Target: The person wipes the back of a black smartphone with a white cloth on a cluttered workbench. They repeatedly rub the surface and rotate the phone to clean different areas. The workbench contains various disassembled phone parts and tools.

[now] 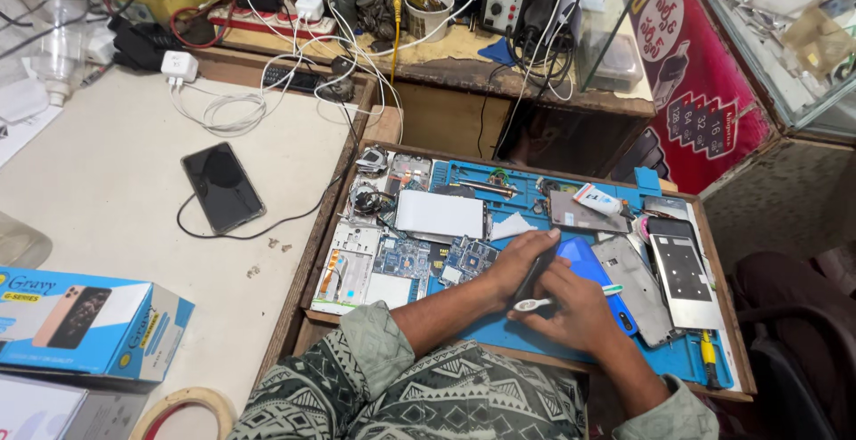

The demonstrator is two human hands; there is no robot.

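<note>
Both hands meet over a blue work mat (499,328) in a wooden tray. My left hand (515,263) grips a slim dark tool (536,276) that points down at the mat. Just below it, my right hand (581,317) is closed around a thin white tool (533,304), whose green end sticks out on the right. A blue phone (590,267) lies flat under and behind the hands, partly hidden by them.
Circuit boards (401,257), a white panel (440,213), metal phone frames (682,272) and a small tube (597,199) crowd the tray. A black phone (222,187) on a cable lies on the white table at left, near a blue phone box (85,322) and a tape roll (183,407).
</note>
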